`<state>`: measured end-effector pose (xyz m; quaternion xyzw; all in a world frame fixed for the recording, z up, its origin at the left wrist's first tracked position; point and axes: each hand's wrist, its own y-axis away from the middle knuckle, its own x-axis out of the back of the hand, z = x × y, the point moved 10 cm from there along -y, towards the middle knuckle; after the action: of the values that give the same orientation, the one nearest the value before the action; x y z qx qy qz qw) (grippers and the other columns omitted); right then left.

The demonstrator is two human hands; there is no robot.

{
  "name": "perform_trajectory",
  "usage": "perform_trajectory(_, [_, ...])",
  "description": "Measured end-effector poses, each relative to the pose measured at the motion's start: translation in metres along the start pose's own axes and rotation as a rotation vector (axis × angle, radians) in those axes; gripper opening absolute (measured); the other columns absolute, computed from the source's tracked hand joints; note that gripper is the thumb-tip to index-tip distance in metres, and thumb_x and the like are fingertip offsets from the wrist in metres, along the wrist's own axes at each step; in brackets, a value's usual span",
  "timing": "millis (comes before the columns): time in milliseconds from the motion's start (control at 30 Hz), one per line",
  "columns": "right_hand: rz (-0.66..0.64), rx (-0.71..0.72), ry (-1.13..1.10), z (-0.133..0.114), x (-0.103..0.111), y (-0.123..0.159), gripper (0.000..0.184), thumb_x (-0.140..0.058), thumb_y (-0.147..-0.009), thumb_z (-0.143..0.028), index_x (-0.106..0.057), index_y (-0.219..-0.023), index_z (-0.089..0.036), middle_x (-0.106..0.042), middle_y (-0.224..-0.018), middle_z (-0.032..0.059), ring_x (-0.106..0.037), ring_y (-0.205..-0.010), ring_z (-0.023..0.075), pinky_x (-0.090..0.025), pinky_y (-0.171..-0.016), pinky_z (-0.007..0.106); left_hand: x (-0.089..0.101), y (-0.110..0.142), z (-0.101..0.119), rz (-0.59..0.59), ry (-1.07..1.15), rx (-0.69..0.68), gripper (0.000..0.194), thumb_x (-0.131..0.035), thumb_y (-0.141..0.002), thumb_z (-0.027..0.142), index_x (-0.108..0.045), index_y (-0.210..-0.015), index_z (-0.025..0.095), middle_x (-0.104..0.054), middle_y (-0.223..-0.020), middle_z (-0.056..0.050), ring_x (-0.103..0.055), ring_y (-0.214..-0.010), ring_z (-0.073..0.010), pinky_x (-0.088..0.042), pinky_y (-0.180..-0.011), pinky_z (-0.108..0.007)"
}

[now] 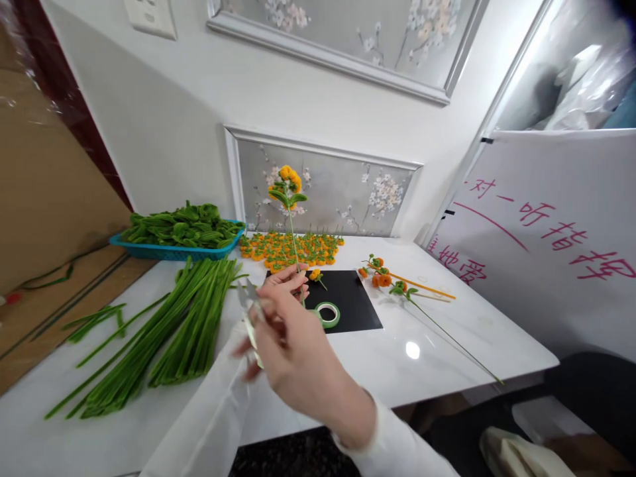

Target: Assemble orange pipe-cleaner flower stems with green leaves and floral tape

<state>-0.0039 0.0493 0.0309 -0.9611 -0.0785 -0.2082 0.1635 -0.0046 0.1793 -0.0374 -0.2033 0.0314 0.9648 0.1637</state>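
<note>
My left hand (284, 281), partly hidden behind my right, pinches the thin stem of an upright orange artificial flower (289, 179) with green leaves under its bloom. Nearer to me, my right hand (293, 351) is wrapped around what looks like a pair of scissors (247, 295), the blades pointing up and away, slightly blurred. Just beyond my hands, a roll of green tape (337, 315) lies on a black mat (355, 301). A small orange flower head (315, 274) with a short stem rests on the mat too.
Bundled green fuzzy stems (163, 338) spread over the left of the white table (397, 377). Behind them is a blue basket (173, 252) of green leaves. Many orange flower heads (293, 250) sit by the wall. Finished-looking flower stems (385, 278) lie at right.
</note>
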Motion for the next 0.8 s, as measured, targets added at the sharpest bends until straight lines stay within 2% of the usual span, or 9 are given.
perform_trajectory(67, [0.037,-0.057,-0.407,0.034,0.007,0.038,0.027,-0.034,-0.094,-0.031,-0.039,-0.12,-0.024,-0.056,-0.095,0.0041,-0.058,-0.06,0.0099,-0.047,-0.052,0.023,-0.002,0.005,0.005,-0.025,0.064,0.003,0.021,-0.068,-0.074,0.009,-0.069,-0.093,0.019,-0.068,-0.066,0.001,-0.064,-0.052,-0.0075,-0.056,-0.053,-0.016])
perform_trajectory(133, [0.175,-0.141,-0.573,0.074,0.021,0.063,0.022,-0.046,-0.089,-0.033,-0.045,-0.109,-0.023,-0.054,-0.094,0.0029,-0.049,-0.058,0.007,-0.04,-0.052,0.021,-0.005,0.008,0.007,-0.044,0.134,0.006,0.022,-0.066,-0.075,0.007,-0.069,-0.095,0.018,-0.068,-0.067,0.001,-0.064,-0.053,-0.0072,-0.056,-0.052,-0.016])
perform_trajectory(167, [0.237,-0.206,-0.66,0.093,0.025,0.071,0.023,-0.05,-0.086,-0.033,-0.045,-0.107,-0.024,-0.055,-0.09,0.0014,-0.044,-0.054,0.0058,-0.036,-0.051,0.02,-0.006,0.009,0.008,-0.048,0.16,0.005,0.022,-0.065,-0.076,0.006,-0.069,-0.095,0.018,-0.068,-0.067,0.001,-0.064,-0.053,-0.007,-0.056,-0.052,-0.016])
perform_trajectory(267, [0.229,-0.45,-1.02,0.129,0.012,0.078,0.032,-0.063,-0.075,-0.03,-0.046,-0.102,-0.025,-0.053,-0.074,-0.0042,-0.034,-0.047,0.0038,-0.021,-0.044,0.017,-0.007,0.006,0.009,-0.046,0.213,-0.001,0.023,-0.061,-0.078,0.003,-0.069,-0.094,0.018,-0.068,-0.066,0.002,-0.064,-0.053,-0.0068,-0.056,-0.051,-0.014])
perform_trajectory(333, [0.155,-0.559,-1.206,0.131,-0.002,0.074,0.034,-0.067,-0.071,-0.031,-0.046,-0.098,-0.026,-0.05,-0.071,-0.0056,-0.031,-0.045,0.0028,-0.013,-0.043,0.016,-0.006,0.004,0.01,-0.043,0.23,-0.007,0.024,-0.059,-0.08,0.002,-0.069,-0.095,0.018,-0.068,-0.066,0.002,-0.065,-0.053,-0.0067,-0.056,-0.05,-0.014])
perform_trajectory(367, [0.122,-0.573,-1.263,0.129,-0.008,0.071,0.033,-0.068,-0.072,-0.035,-0.047,-0.095,-0.025,-0.05,-0.072,-0.0054,-0.031,-0.044,0.0027,-0.012,-0.043,0.016,-0.005,0.003,0.011,-0.041,0.234,-0.01,0.024,-0.058,-0.08,0.002,-0.069,-0.095,0.018,-0.068,-0.066,0.002,-0.065,-0.053,-0.0066,-0.056,-0.05,-0.014])
perform_trajectory(533, [0.032,-0.624,-1.504,0.125,-0.036,0.057,0.041,-0.054,-0.08,-0.06,-0.054,-0.089,-0.019,-0.046,-0.067,-0.0031,-0.038,-0.049,0.0067,-0.03,-0.048,0.019,-0.003,0.003,0.014,-0.036,0.236,-0.013,0.025,-0.058,-0.08,0.001,-0.069,-0.097,0.017,-0.067,-0.065,0.002,-0.064,-0.053,-0.0066,-0.057,-0.052,-0.014])
perform_trajectory(633, [0.0,-0.677,-1.602,0.125,-0.05,0.054,0.04,-0.049,-0.085,-0.055,-0.059,-0.095,-0.018,-0.044,-0.068,-0.0019,-0.04,-0.051,0.0085,-0.033,-0.049,0.02,-0.003,0.004,0.015,-0.043,0.235,-0.008,0.025,-0.056,-0.081,0.001,-0.068,-0.097,0.017,-0.066,-0.065,0.002,-0.064,-0.054,-0.0069,-0.056,-0.051,-0.014])
perform_trajectory(800, [-0.054,-0.669,-1.632,0.112,-0.057,0.048,0.029,-0.048,-0.088,-0.041,-0.061,-0.091,-0.016,-0.043,-0.071,-0.001,-0.042,-0.057,0.0096,-0.036,-0.053,0.022,-0.007,0.006,0.016,-0.072,0.253,-0.004,0.026,-0.053,-0.083,0.001,-0.068,-0.099,0.016,-0.064,-0.065,0.001,-0.063,-0.055,-0.0071,-0.056,-0.05,-0.014])
